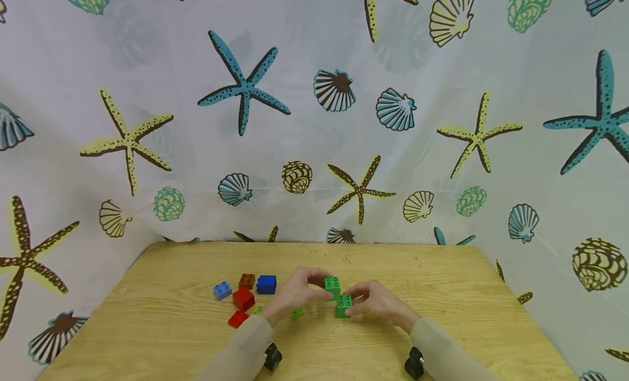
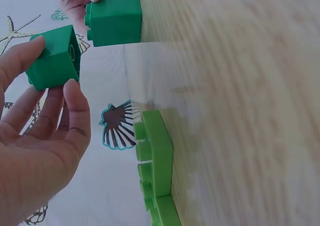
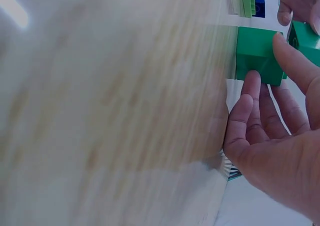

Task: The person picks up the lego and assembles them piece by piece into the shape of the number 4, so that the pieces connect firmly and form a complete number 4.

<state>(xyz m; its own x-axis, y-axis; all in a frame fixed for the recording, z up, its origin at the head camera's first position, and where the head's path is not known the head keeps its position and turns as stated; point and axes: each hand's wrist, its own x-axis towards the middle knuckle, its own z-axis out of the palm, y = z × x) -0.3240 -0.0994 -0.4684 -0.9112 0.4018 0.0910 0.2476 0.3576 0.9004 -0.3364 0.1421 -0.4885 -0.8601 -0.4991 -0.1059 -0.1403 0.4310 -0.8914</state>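
My left hand (image 1: 301,289) pinches a tall green toy building brick (image 1: 332,285) between thumb and fingers, raised above the table. In the left wrist view, the hollow underside of this brick (image 2: 55,59) shows. Lower and slightly to the right, my right hand (image 1: 377,301) grips a second green brick (image 1: 344,306) with its studs up. That brick (image 3: 259,54) stands on the table in the right wrist view. The two bricks are close together but apart in the left wrist view. A light green brick (image 1: 297,313) lies under the left hand.
Left of my hands lie a blue brick (image 1: 266,284), a brown brick (image 1: 247,281), a light blue brick (image 1: 223,290), a red brick (image 1: 243,298) and a flatter red brick (image 1: 238,319). A patterned curtain (image 1: 304,135) hangs behind the wooden table (image 1: 417,277).
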